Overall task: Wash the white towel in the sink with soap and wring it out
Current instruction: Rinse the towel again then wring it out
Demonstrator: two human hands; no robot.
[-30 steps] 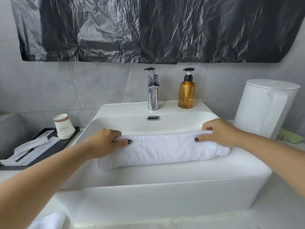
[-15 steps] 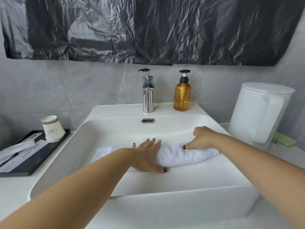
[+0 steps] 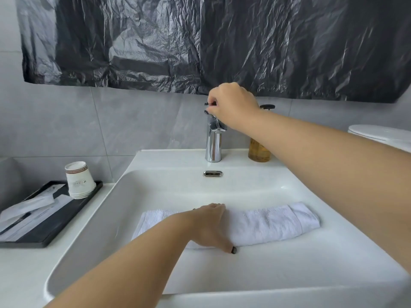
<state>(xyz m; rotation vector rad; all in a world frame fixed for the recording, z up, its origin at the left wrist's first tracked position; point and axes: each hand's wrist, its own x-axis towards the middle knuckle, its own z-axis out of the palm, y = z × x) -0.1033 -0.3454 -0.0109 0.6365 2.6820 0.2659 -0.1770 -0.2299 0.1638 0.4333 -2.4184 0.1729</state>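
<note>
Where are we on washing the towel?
Done: the folded towel lies in the sink. In hand: the left hand rests on it, and the right hand grips the tap lever; no water shows. Left: wetting, soap from the bottle, scrubbing, wringing.

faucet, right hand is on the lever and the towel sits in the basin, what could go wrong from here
1. The white towel lies toward the front of the sink, not under the faucet, so water may miss it.
2. The right hand grips the lever; a sharp lift could splash the black tray and paper cups.
3. The right forearm passes close by the soap bottle and might knock it.
</note>
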